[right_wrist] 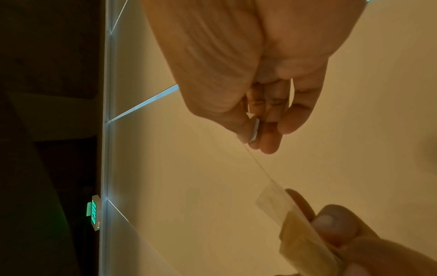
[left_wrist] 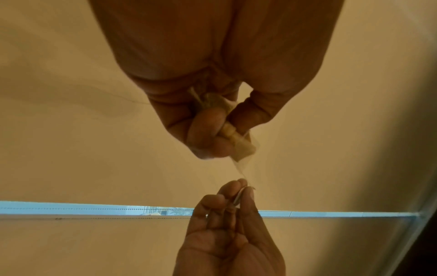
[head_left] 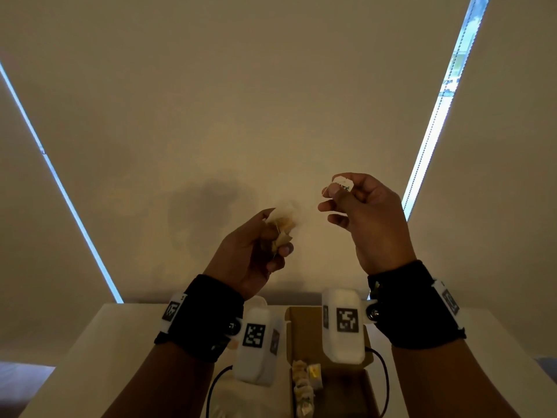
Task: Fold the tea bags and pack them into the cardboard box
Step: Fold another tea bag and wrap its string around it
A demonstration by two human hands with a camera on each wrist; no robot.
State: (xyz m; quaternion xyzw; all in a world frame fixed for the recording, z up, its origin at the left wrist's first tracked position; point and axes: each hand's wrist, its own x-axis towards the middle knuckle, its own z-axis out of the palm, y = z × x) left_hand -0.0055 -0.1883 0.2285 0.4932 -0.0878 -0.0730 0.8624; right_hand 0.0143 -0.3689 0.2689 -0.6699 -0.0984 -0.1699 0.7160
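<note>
Both hands are raised in front of the beige blinds. My left hand (head_left: 271,236) grips a pale mesh tea bag (head_left: 284,223), also visible in the left wrist view as the tea bag (left_wrist: 236,142) pinched between thumb and fingers. My right hand (head_left: 340,191) pinches the bag's white paper tag (head_left: 342,184) between thumb and forefinger. A thin string (right_wrist: 262,168) runs taut from the tag (right_wrist: 255,130) down to the tea bag (right_wrist: 283,214). Below, the open cardboard box (head_left: 304,324) sits on the table, with several folded tea bags (head_left: 303,384) lined along its left side.
The white table (head_left: 120,357) spans the bottom of the head view. More pale tea bags (head_left: 220,402) lie on it left of the box. Beige roller blinds (head_left: 241,101) with bright gaps fill the background. Black cables trail from the wrist cameras.
</note>
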